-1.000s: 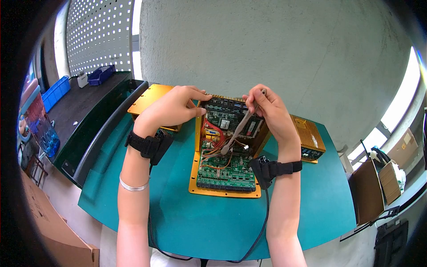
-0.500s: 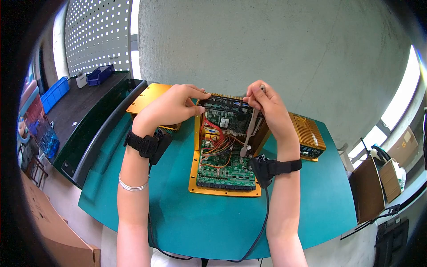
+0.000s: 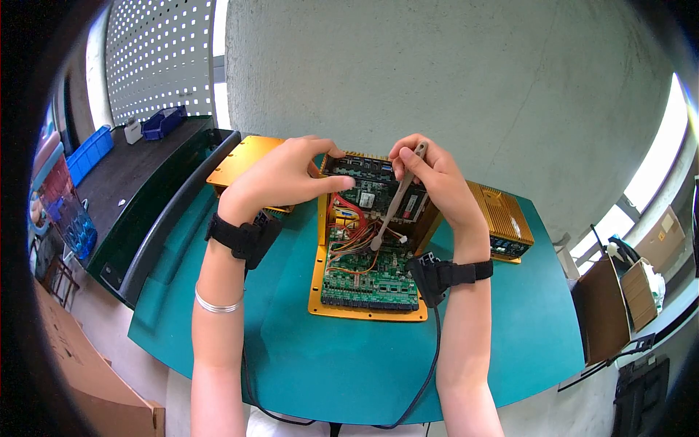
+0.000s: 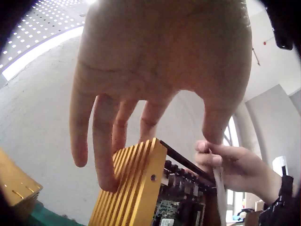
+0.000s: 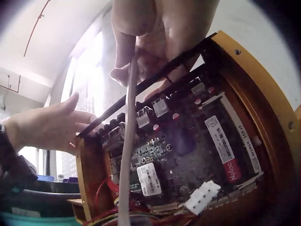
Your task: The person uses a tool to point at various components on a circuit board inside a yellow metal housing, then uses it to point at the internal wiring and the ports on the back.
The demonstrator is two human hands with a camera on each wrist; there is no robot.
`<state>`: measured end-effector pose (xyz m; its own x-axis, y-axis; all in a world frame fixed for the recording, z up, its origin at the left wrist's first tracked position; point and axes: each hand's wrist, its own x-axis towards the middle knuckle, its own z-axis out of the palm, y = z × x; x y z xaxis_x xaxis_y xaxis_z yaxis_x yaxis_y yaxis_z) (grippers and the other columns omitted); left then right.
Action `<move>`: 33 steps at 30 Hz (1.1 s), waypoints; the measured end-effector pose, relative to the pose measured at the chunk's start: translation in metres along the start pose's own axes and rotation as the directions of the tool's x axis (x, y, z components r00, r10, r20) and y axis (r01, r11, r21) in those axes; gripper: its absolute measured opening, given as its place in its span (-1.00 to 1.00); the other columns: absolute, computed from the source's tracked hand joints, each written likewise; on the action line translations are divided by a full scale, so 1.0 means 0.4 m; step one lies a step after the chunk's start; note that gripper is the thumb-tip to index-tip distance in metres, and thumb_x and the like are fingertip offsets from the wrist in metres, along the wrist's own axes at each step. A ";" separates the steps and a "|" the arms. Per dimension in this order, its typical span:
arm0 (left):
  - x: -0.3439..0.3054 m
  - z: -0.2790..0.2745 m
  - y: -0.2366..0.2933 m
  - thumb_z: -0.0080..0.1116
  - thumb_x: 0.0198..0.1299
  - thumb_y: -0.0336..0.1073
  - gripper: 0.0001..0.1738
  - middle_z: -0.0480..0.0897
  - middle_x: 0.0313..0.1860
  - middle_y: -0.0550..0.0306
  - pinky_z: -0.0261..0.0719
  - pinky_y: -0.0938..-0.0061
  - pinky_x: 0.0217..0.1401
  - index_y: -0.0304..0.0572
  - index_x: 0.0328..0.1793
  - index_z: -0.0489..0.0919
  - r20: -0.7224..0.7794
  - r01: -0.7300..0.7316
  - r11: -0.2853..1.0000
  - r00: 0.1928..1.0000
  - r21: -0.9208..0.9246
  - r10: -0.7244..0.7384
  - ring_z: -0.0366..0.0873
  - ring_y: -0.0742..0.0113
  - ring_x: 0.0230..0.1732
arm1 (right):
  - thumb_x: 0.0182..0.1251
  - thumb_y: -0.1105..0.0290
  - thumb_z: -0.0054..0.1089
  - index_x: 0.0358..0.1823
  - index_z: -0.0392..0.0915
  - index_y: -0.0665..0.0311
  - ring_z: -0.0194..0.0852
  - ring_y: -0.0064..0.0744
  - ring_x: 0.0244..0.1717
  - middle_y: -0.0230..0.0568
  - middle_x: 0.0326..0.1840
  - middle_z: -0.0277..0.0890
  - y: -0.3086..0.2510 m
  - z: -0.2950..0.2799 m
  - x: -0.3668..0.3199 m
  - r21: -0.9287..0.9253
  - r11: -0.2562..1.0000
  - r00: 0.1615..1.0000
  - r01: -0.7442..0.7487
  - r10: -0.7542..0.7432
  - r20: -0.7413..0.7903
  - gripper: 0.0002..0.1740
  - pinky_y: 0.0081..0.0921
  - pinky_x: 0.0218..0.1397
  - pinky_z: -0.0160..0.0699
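In the head view, a gold metal case stands open on the table, a green circuit board on its base and a dark board upright behind. My right hand pinches a long grey-beige stick with a hole at its top. Its wider lower end overlaps the bundled wires. My left hand is at the case's upper left; in the left wrist view its fingers rest on the gold fins, the thumb away from the edge. A white plug hangs before the dark board.
Gold boxes stand on the green table: one behind my left hand, a finned one at the right. Cables run from both wrist straps over the table. To the left is a dark bench with blue bins.
My left thumb has come off the case edge and extends to the right. The stick's lower end swung right, then back left toward the wires, my right hand moving with it.
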<state>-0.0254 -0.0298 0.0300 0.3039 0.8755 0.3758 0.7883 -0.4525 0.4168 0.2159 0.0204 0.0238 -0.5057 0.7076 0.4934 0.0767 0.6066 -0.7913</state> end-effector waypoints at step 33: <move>0.054 0.136 0.006 -0.23 0.45 -0.23 -0.60 0.55 -0.05 -0.22 0.47 0.15 0.14 -0.33 0.18 0.51 -0.269 -0.125 0.988 0.952 0.092 0.145 0.52 -0.16 0.03 | 0.50 0.28 0.04 -0.19 0.52 0.26 0.30 -0.72 -0.46 -0.47 -0.51 0.45 -0.013 -0.008 -0.005 0.113 0.994 1.000 -0.007 0.008 -0.007 -0.80 -0.69 -0.34 0.28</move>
<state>0.0120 -0.0028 -0.0060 0.2600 0.7224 0.6408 0.7901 -0.5407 0.2890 0.2192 0.0168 0.0280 -0.4991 0.7148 0.4899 -0.0177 0.5568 -0.8304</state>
